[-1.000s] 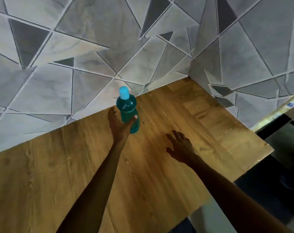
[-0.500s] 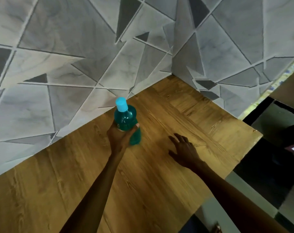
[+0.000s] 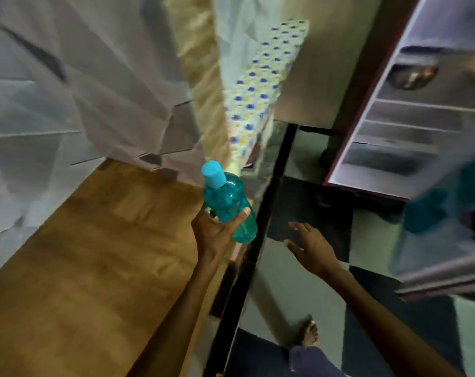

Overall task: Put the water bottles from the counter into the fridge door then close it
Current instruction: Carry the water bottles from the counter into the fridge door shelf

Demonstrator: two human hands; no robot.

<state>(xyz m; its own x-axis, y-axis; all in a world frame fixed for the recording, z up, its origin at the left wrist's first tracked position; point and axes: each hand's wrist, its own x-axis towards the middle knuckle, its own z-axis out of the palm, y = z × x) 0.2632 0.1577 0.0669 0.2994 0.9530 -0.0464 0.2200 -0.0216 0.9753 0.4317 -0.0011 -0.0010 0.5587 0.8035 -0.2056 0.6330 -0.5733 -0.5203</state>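
A teal water bottle [image 3: 228, 205] with a light blue cap is held in the air by my left hand [image 3: 217, 232], just past the right edge of the wooden counter [image 3: 95, 268]. The bottle tilts slightly left. My right hand [image 3: 312, 246] hovers empty over the floor with its fingers spread. The open fridge [image 3: 410, 123] stands at the upper right, its shelves visible. The fridge door [image 3: 448, 257] is at the right edge and blurred; teal shapes [image 3: 432, 210] sit in it, too blurred to identify.
A tiled wall [image 3: 68, 104] rises behind the counter. A band of flower-patterned tiles [image 3: 258, 88] runs up the middle. The floor has dark and pale squares [image 3: 307, 208]. My foot [image 3: 309, 336] shows at the bottom.
My left hand has lifted the bottle off the counter and carried it right, past the counter edge. The view has swung right, bringing the open fridge into sight. My right hand left the counter.
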